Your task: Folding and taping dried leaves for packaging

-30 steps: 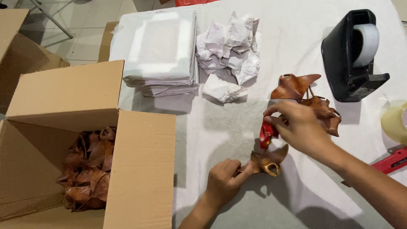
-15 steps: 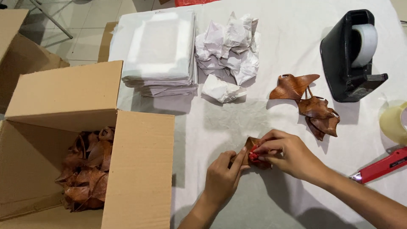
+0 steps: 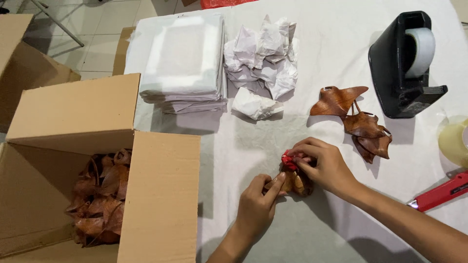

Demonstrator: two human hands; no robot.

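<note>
A small brown carved wooden piece [image 3: 292, 182] with a red bit [image 3: 288, 162] on top lies on a white sheet on the table, near the front middle. My left hand [image 3: 257, 204] pinches its lower left edge. My right hand [image 3: 322, 165] covers its right side, fingertips on the red bit. Three more brown carved pieces [image 3: 358, 121] lie in a loose group to the right, beyond my right hand.
An open cardboard box [image 3: 161, 195] at the left holds several brown carved pieces [image 3: 100, 195]. A stack of white paper [image 3: 181, 58] and crumpled paper [image 3: 263, 53] lie at the back. A black tape dispenser [image 3: 404, 68], a clear tape roll [image 3: 453, 139] and a red cutter [image 3: 441, 191] are at the right.
My right hand came down from the group of carved pieces with one piece and set it on the sheet. Both hands closed in around it and now press it in place.
</note>
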